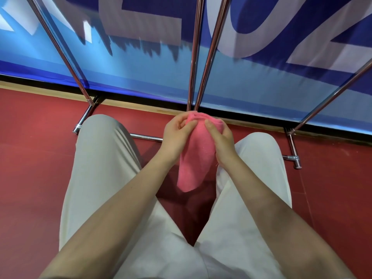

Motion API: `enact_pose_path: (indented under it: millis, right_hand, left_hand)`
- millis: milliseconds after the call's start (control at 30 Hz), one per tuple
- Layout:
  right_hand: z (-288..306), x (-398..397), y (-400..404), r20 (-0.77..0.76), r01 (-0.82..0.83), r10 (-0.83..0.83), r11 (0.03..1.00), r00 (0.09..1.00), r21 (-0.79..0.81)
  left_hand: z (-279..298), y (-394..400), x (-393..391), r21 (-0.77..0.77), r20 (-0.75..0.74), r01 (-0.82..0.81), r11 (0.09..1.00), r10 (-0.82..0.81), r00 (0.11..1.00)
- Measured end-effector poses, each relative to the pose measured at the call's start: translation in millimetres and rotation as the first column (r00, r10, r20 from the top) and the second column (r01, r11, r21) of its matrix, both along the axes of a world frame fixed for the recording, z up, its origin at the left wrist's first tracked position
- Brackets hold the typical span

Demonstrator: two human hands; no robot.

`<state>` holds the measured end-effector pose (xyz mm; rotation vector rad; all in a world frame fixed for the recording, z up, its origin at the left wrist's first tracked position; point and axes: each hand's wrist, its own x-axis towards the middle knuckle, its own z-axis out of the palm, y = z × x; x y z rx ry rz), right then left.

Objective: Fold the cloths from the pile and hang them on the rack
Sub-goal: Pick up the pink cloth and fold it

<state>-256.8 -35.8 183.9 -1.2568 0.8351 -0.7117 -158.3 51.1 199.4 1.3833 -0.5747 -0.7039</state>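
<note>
pale trousers (104, 168), pink cloth (194, 156) pinched between left hand (177, 133), right hand (219, 137)

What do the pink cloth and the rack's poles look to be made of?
The pink cloth, held by the left hand and right hand, looks like soft terry or microfibre: matte, fuzzy, hanging limp. The rack poles look like polished metal, probably chromed or stainless steel: bright reflective streaks run along the thin tubes. The exact metal cannot be told.

Blue banner (141, 63) behind red floor (30, 158); pale trousers (100, 158).
</note>
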Motion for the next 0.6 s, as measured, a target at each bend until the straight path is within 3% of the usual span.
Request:
enact_pose_path:
  millis: [100, 233, 600]
  right_hand:
    - [-4, 3, 3, 0.03, -0.145, 0.144, 0.989, 0.989, 0.014]
    - [-20, 10, 16, -0.194, -0.296, 0.285, 0.955, 0.939, -0.03]
    - [-66, 30, 31, -0.419, -0.402, 0.385, 0.914, 0.822, 0.05]
  left_hand:
    - [14, 4, 12, -0.071, -0.054, -0.069, 0.995, 0.065, 0.996]
    - [19, 12, 25, -0.124, -0.116, -0.115, 0.986, 0.101, 0.988]
    - [18, 13, 33, -0.166, -0.181, -0.179, 0.97, 0.149, 0.972]
